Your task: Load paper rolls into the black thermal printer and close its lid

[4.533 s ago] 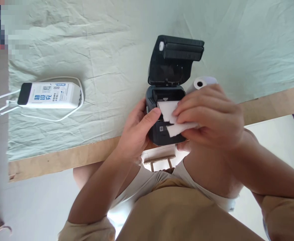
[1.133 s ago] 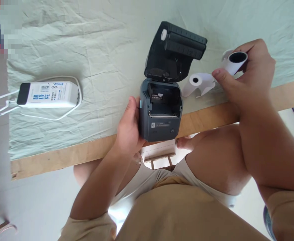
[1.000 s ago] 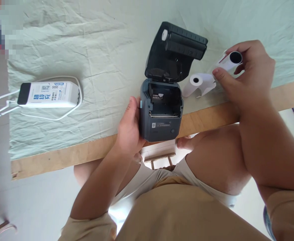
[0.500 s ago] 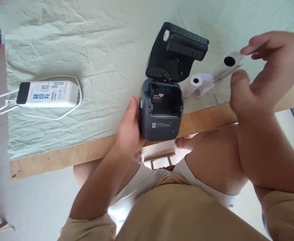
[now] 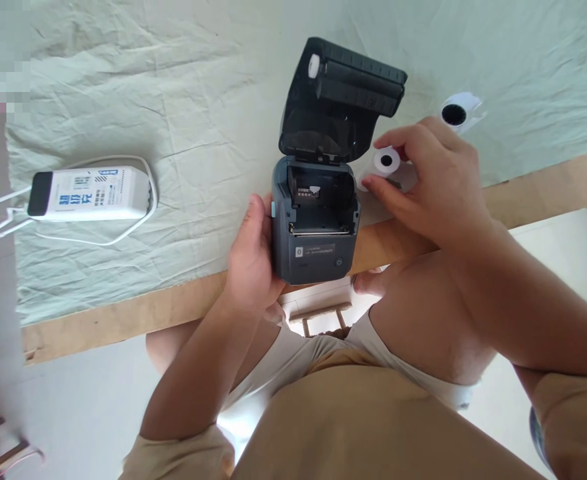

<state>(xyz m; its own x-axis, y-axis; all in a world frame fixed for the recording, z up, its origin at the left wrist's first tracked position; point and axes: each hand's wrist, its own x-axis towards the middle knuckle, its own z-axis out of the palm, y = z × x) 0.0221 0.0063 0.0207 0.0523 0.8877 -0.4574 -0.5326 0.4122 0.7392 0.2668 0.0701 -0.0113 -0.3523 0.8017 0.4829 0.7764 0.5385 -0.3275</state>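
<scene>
My left hand (image 5: 253, 257) is wrapped around the left side and underside of a dark portable label printer (image 5: 316, 257), held at the table's front edge. The printer's lid (image 5: 318, 120) stands raised, with a black roller and a white gear on it, and no roll lies in its bay. To the right, my right hand (image 5: 433, 180) has its thumb and forefinger on either side of a small white paper roll (image 5: 379, 160) with a dark core. The hand covers part of the loose paper by this roll.
Behind my right hand a larger white paper roll (image 5: 466, 107) stands on the pale green cloth (image 5: 208, 120). At the left lies a white power bank (image 5: 91, 193) with white cables. The wooden table edge (image 5: 123, 330) runs in front of my legs.
My right hand has moved left and down from beside the larger roll to the small paper roll, its fingers now around it. My left hand still holds the printer, shifted slightly left in view.
</scene>
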